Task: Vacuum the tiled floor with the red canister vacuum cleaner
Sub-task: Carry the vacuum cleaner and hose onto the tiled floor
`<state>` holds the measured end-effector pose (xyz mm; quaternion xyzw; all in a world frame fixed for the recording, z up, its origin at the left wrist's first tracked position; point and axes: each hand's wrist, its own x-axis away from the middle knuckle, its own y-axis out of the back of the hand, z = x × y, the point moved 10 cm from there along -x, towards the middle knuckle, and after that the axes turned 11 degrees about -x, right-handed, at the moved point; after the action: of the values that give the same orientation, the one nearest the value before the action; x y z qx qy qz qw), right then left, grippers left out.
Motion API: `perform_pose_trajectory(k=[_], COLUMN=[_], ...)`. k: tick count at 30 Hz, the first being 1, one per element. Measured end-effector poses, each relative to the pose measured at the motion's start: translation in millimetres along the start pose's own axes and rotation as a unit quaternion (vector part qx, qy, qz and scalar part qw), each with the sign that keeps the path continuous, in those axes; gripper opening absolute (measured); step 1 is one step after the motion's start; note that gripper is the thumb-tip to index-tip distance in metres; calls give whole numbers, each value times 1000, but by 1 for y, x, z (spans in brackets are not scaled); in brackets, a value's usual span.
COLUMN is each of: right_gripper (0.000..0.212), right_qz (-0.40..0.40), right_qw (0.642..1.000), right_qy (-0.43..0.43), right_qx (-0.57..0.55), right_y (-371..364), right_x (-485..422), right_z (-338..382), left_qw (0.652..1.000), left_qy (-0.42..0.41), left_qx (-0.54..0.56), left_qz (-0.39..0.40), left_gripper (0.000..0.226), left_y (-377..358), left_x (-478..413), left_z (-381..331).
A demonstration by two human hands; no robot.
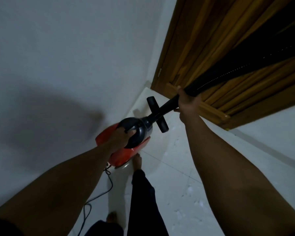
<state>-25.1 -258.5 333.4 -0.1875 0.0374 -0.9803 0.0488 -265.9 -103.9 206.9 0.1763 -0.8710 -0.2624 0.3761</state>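
Note:
The red canister vacuum [122, 155] hangs above the white tiled floor [177, 176], carried by its black top handle, which my left hand [121, 136] grips. My right hand [187, 103] is wrapped around the black tube where it joins the ribbed hose [228, 74], which runs up to the right. The black floor nozzle [157, 114] lies crosswise near the corner where wall and door meet. It is not clear whether the nozzle touches the tiles.
A white wall [66, 57] closes the left side. A wooden door and frame [211, 48] stand at the right, with a white wall [271, 125] beyond. The black power cord [99, 195] trails down the floor. My bare feet and dark trousers [143, 201] are below the canister.

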Motion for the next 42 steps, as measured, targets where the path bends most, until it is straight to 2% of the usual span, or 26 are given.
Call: perform_pose_trajectory(k=[5, 11, 14, 24, 28, 30, 32, 39, 42], right_gripper=[45, 68, 71, 74, 76, 76, 76, 74, 73], right_qz=[12, -6, -13, 22, 21, 27, 38, 77, 78], right_qw=[999, 999, 999, 996, 994, 993, 992, 990, 990], right_qy=[44, -5, -33, -87, -104, -109, -113, -120, -118], right_qx=[-16, -40, -38, -13, -35, -37, -33, -2, 8], right_y=[40, 89, 120, 233, 290, 305, 316, 332, 344], right_x=[108, 196, 228, 309, 335, 344, 353, 381, 389], right_z=[27, 24, 16, -10, -24, -26, -30, -46, -53], left_qw=[999, 998, 997, 996, 992, 991, 992, 996, 996], left_qy=[-33, -32, -38, -35, -32, -5, 22, 50, 43], left_qx=[17, -51, -73, -82, -113, -124, -122, -73, -75], left_qz=[15, 4, 8, -28, -42, -44, -37, -32, -18], left_gripper=[47, 52, 55, 42, 46, 58, 64, 57, 69], left_y=[-1, -11, -25, -108, -144, -158, -176, -225, -237], left_x=[105, 197, 234, 361, 406, 422, 438, 484, 491], left_z=[12, 35, 48, 64, 69, 80, 91, 112, 125])
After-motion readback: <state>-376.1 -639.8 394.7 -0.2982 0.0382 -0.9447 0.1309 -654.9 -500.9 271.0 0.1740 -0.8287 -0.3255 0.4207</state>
